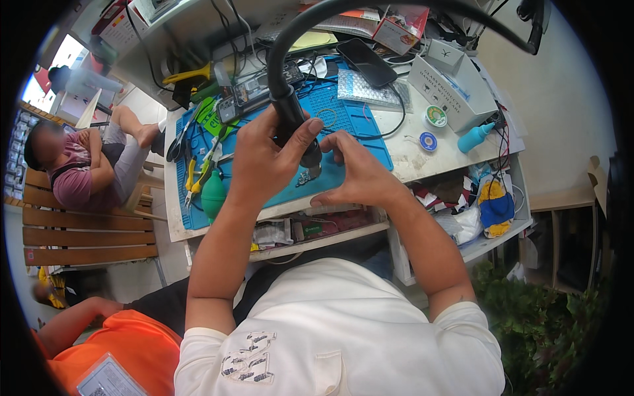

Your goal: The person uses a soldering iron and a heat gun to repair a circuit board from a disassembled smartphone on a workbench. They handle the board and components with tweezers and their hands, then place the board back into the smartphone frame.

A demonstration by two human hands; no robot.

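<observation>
Small repair workshop, electronics by the look of it. White table (409, 155) crowded: blue mat (376, 146), yellow-handled pliers (189, 179), green blower (213, 196), phone (367, 62), green reel (436, 117), blue reel (428, 141), black flexible arm (277, 63) above. Open drawer (406, 261) beneath, stuffed. Seated person (79, 168) and slatted bench (89, 224) to the left. Whether also a shop, cannot tell.

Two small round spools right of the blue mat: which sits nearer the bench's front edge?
The blue spool; the green spool lies farther back, closer to the white box.
</observation>
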